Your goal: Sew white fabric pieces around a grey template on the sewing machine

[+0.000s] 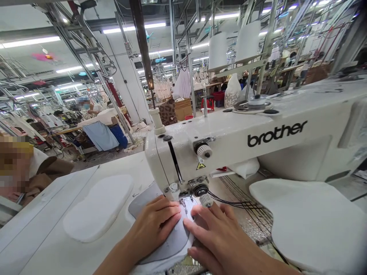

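My left hand [156, 221] lies flat on a grey curved template [169, 248], its fingertips just left of the presser foot [184, 206]. White fabric [160, 266] shows beneath the template's lower edge. To the right of the foot, my right hand [218, 233] has its fingers spread, with the index fingertip touching the template's right edge. Both hands press from above and grasp nothing. The white sewing machine [229, 141], marked "brother", stands over the work, and its lamp lights the needle area. Whether the needle is in the fabric cannot be made out.
Stacked white shaped pieces lie left [100, 208] and right [312, 225] on the machine table [37, 229]. Dark cords [229, 198] run beneath the machine arm. Thread cones [218, 51] stand behind it. A partly visible person sits at the far left; more workstations fill the background.
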The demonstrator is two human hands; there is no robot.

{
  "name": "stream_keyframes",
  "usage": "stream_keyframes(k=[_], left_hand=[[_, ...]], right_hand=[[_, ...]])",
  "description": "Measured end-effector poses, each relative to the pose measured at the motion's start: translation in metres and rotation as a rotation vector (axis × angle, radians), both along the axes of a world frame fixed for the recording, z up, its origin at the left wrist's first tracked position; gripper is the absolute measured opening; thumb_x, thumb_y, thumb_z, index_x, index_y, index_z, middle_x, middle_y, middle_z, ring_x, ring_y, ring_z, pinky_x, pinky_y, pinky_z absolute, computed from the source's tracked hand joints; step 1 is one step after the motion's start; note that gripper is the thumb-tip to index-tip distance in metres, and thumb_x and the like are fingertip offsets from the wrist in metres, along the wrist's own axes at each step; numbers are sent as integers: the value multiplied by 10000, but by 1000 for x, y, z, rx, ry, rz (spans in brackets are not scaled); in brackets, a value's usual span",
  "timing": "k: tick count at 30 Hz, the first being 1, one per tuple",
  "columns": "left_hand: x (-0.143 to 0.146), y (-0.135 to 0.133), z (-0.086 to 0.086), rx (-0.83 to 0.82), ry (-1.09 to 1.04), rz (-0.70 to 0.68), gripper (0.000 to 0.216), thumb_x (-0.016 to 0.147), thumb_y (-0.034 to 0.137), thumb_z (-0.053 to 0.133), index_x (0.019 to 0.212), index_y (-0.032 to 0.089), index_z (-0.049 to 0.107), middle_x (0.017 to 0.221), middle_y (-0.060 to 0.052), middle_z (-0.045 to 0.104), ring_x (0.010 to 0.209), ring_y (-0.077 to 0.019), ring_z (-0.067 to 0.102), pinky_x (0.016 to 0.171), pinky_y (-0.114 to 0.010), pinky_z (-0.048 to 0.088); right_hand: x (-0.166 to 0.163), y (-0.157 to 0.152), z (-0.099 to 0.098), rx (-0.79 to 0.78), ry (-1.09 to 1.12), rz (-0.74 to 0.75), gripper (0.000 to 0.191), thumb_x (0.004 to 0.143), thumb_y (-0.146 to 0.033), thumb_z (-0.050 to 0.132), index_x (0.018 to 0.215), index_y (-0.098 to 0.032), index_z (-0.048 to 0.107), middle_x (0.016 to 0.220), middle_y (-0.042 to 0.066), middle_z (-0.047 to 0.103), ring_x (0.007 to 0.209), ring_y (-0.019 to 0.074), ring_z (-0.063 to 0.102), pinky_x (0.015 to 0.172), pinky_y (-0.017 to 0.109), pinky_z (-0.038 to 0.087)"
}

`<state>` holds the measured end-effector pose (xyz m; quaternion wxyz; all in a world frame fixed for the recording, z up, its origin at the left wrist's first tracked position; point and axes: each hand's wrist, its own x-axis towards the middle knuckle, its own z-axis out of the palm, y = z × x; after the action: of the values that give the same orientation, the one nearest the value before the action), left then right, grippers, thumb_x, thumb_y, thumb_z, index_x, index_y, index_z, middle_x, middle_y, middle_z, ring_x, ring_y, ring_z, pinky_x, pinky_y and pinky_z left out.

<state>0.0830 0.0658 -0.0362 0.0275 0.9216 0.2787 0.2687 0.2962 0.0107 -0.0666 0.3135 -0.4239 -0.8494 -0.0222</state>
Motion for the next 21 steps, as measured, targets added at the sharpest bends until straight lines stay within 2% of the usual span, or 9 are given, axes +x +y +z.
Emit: stream_keyframes(k=[6, 11, 16, 21], left_hand=[[-1, -7, 4, -97, 8, -38, 214, 920, 163, 546, 1054, 248, 689, 1072, -53, 731, 964, -175, 696, 900, -314, 560], [-1, -6, 0, -91, -5, -6, 181, 910, 154, 563, 996, 238, 697, 1051, -43, 733, 934, -165, 699, 869, -293, 565], [-1, -5, -2, -76, 10, 23, 175, 926, 171, 547, 991, 233, 697, 1032, -41, 736, 943, -169, 694, 880, -303, 564], [-2, -4, -7, -37, -15, 82, 185, 929, 182, 539, 975, 235, 711, 1004, -40, 736, 903, -167, 696, 829, -296, 580]], right_hand=[[2, -1, 2, 42, -25, -40, 402, 807, -452, 720, 1151, -281, 603, 1071, 7, 644, 872, 215, 543, 740, 359, 391], [2, -1, 4, 31, -53, -43, 404, 825, -450, 699, 1165, -262, 586, 1081, 12, 636, 881, 212, 539, 737, 350, 385], [1, -1, 2, 52, -40, 3, 245, 824, -370, 708, 1024, -262, 616, 980, -24, 647, 853, 193, 541, 743, 342, 356], [1, -2, 1, 49, -21, -36, 326, 789, -380, 744, 1062, -267, 604, 1018, -20, 650, 867, 203, 551, 747, 345, 350]])
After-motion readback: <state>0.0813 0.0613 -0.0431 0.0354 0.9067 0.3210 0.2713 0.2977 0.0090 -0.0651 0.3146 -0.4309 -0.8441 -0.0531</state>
